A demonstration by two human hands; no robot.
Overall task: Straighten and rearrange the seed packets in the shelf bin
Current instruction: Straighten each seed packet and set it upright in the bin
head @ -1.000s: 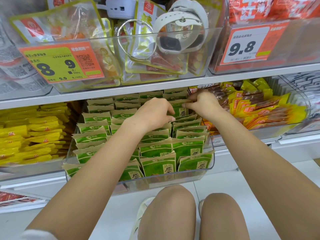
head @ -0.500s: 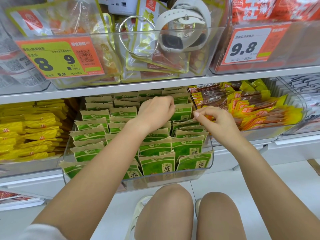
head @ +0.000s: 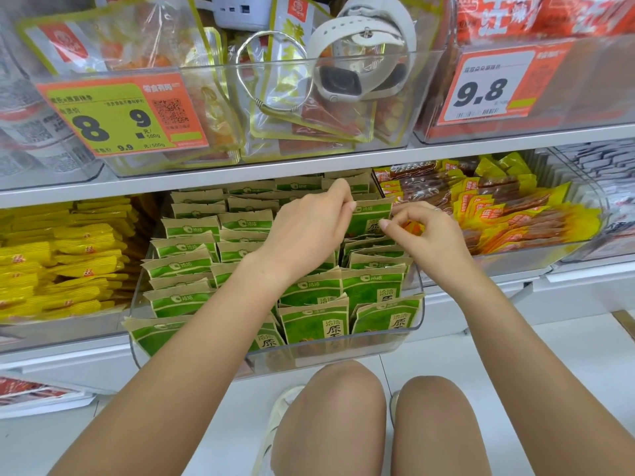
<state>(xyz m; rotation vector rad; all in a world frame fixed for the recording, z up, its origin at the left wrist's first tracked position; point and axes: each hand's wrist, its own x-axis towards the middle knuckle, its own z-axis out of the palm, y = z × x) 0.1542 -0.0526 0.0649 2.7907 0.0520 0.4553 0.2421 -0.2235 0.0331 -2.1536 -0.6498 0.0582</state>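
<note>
Head view shows the left hand [head: 309,231] and right hand [head: 426,235] each pinching a top corner of one raised seed packet [head: 369,219]. Holding both corners probably keeps it level above its row in the clear bin [head: 417,304]

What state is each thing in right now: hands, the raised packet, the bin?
Left hand: pinches the raised packet's top left corner.
Right hand: pinches its right edge.
Raised seed packet: upright, lifted above the rear right row.
Other seed packets: standing in rows, some leaning.
Clear bin: nearly full.
</note>
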